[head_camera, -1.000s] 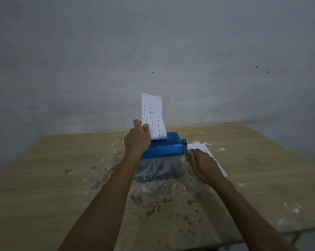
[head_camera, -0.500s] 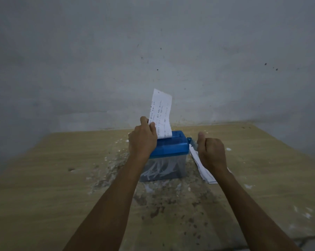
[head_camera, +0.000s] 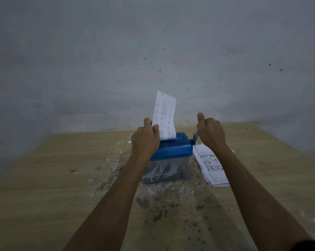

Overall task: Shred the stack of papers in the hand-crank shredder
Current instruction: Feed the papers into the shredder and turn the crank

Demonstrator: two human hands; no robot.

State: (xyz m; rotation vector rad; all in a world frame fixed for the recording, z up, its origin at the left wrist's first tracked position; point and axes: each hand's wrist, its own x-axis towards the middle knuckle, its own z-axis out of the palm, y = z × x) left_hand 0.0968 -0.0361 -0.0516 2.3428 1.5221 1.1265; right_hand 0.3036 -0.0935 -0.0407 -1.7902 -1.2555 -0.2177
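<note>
While we look down over both forearms, these are the parts we can make out.

Shredder: the shredder point(head_camera: 171, 156), blue lid over a clear bin, stands on the wooden table point(head_camera: 44, 178), toward its far edge, about midway between the left and right edges.
Bin: white paper strips point(head_camera: 158, 172) lie inside the clear bin.
Sheet: a printed sheet point(head_camera: 164, 115) stands upright in the lid's slot, leaning slightly right.
Left hand: our left hand point(head_camera: 145, 140) rests on the lid's left end, thumb and fingers pinching the sheet's lower left edge.
Right hand: our right hand point(head_camera: 210, 132) is curled into a fist round the crank handle point(head_camera: 194, 137) at the lid's right end, thumb pointing up; the fist hides most of the handle.
Stack: the paper stack point(head_camera: 210, 165) lies flat on the table just right of the bin, its far end under our right wrist.
Debris: white flecks and dark specks point(head_camera: 171, 201) litter the table left of and in front of the bin.
Behind: a grey wall point(head_camera: 153, 51) rises at the table's far edge.
</note>
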